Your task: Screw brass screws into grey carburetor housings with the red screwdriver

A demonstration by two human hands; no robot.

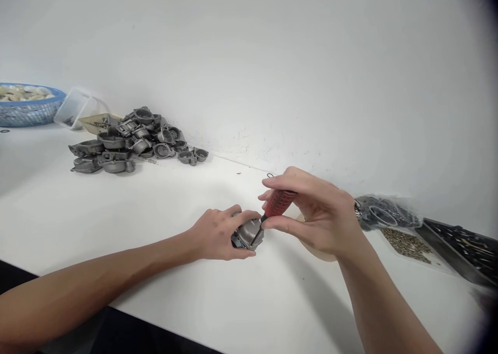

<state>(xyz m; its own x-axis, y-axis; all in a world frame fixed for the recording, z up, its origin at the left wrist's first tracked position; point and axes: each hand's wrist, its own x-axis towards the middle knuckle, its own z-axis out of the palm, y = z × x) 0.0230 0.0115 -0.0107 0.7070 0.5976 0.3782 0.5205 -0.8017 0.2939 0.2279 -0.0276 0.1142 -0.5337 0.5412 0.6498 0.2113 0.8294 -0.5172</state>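
My left hand (220, 233) is wrapped round a small grey cast-metal part (248, 234) and presses it onto the white table (163, 224). My right hand (316, 213) grips a screwdriver with a red translucent handle (278, 202). Its dark tip points down and left into the metal part. Both hands meet near the middle of the table, close to the white wall.
A pile of several grey metal castings (136, 141) lies at the back left, with a clear plastic tub (75, 107) and a blue basket (27, 105) behind. At the right sit a bag of black rings (383, 214), small brass bits (406, 242) and a dark tray (461, 250).
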